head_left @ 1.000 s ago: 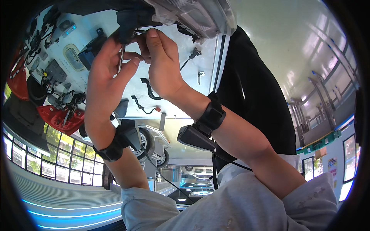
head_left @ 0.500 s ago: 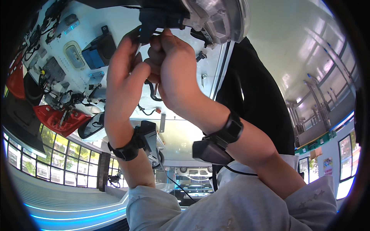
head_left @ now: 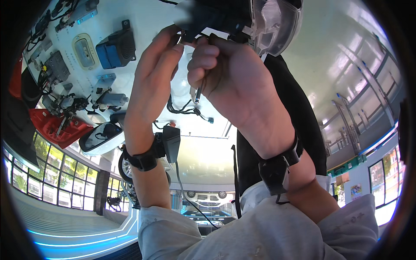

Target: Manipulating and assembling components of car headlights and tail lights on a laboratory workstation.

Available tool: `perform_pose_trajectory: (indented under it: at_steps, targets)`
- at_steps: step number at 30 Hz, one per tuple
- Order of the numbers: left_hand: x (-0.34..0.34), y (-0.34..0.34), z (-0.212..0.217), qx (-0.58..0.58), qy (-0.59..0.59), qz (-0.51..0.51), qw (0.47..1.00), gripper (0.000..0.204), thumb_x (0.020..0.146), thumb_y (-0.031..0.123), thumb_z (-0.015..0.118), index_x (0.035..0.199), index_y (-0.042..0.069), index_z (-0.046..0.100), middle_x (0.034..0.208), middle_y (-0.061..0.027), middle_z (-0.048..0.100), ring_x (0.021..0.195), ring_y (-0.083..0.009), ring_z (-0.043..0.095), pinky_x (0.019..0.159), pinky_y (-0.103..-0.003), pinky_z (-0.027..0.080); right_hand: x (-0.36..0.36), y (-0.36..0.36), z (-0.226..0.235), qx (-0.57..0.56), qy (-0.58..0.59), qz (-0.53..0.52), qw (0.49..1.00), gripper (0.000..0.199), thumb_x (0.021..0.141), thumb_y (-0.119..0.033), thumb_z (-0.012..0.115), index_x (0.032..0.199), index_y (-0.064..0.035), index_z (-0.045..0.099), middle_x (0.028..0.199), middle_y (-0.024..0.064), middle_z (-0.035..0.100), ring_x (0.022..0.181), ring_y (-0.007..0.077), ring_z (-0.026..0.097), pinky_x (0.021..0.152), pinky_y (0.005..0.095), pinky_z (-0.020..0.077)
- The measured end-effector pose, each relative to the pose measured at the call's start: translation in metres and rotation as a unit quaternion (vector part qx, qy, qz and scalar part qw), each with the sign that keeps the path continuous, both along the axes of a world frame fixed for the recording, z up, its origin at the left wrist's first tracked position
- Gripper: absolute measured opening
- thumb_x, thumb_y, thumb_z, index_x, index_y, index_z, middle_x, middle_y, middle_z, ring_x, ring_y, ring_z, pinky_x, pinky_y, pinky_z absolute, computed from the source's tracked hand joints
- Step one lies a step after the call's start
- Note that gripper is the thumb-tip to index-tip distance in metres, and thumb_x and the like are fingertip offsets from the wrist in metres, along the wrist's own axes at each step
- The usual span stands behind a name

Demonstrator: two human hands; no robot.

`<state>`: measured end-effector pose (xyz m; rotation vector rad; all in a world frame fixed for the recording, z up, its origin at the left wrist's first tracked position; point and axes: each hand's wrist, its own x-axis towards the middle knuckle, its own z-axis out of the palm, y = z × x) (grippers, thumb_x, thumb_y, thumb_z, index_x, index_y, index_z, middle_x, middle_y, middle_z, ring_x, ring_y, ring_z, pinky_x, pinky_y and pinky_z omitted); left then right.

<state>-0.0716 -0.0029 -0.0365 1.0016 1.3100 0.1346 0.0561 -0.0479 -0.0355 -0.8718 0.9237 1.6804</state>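
Observation:
A car headlight with a clear lens (head_left: 277,28) and a black housing (head_left: 216,17) is at the top. Against the housing's lower left edge, my left hand (head_left: 151,82) has its thumb and fingers closed; a thin shiny piece shows at the fingertips, its kind unclear. My right hand (head_left: 242,78) is turned palm toward me, with its curled fingers around a slim silver metal tool (head_left: 197,96) whose end sticks out below them. The right fingertips reach up under the housing, where their contact is hidden.
On the white board to the left are a blue-and-black box (head_left: 115,50), an oval lamp (head_left: 85,51), a red tail light (head_left: 58,128), a wing mirror (head_left: 99,138) and several wired parts. A cable with a connector (head_left: 210,120) hangs below my hands. Metal rails (head_left: 346,121) stand at right.
Both hands and the headlight appear farther right. My right hand has rolled so its palm faces me, and more of the silver tool shows.

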Motion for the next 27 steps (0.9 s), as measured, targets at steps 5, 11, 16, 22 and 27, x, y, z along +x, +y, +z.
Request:
perform_pose_trajectory:
  at_steps: [5,11,16,22,27]
  targets:
    - [0.004,-0.002,-0.003,0.017,-0.008,0.03,0.999,0.035,0.095,0.017,0.041,0.124,0.003,0.054,0.095,0.0032,0.062,0.064,-0.0028,0.037,0.057,-0.018,0.03,-0.006,-0.003,0.002,0.003,-0.007,-0.063,0.998,0.022,0.097,-0.011,0.031,0.085,-0.0043,0.048,0.069,0.0026,0.049,0.063,0.0153,0.052,0.069,0.0328,0.0532]
    - [-0.003,0.001,-0.002,0.047,0.027,-0.054,0.997,0.033,0.095,0.018,0.041,0.12,0.006,0.058,0.091,0.0053,0.065,0.058,-0.0026,0.032,0.052,-0.019,0.027,0.001,-0.038,0.004,0.184,-0.065,-0.05,0.98,0.023,0.102,-0.016,0.033,0.089,-0.0043,0.049,0.069,0.001,0.051,0.063,0.0116,0.053,0.067,0.0304,0.0523]
    - [-0.004,0.002,-0.005,0.042,0.008,-0.074,0.996,0.031,0.095,0.02,0.042,0.118,0.007,0.06,0.079,0.0055,0.061,0.057,-0.0026,0.03,0.052,-0.02,0.025,-0.009,-0.055,-0.023,0.206,-0.429,0.333,0.814,0.034,0.104,-0.024,0.036,0.095,0.0008,0.058,0.073,0.0051,0.055,0.07,0.0115,0.051,0.069,0.0275,0.0449]
    - [-0.007,0.004,-0.004,0.032,0.032,-0.08,0.996,0.03,0.096,0.025,0.044,0.113,0.007,0.061,0.06,0.0044,0.037,0.057,-0.0051,0.033,0.055,-0.022,0.026,-0.011,-0.054,-0.064,0.256,-0.534,0.324,0.738,0.037,0.103,-0.03,0.04,0.097,0.0022,0.058,0.078,0.0072,0.057,0.071,0.0126,0.049,0.068,0.0282,0.0432]
    - [-0.004,0.002,-0.006,0.036,0.046,-0.038,0.998,0.031,0.096,0.023,0.044,0.115,0.004,0.059,0.063,0.0026,0.044,0.06,-0.0072,0.04,0.06,-0.023,0.031,-0.023,-0.043,-0.074,0.251,-0.613,0.21,0.719,0.024,0.1,-0.017,0.046,0.094,0.003,0.058,0.07,0.0105,0.055,0.063,0.0191,0.051,0.061,0.0306,0.043]
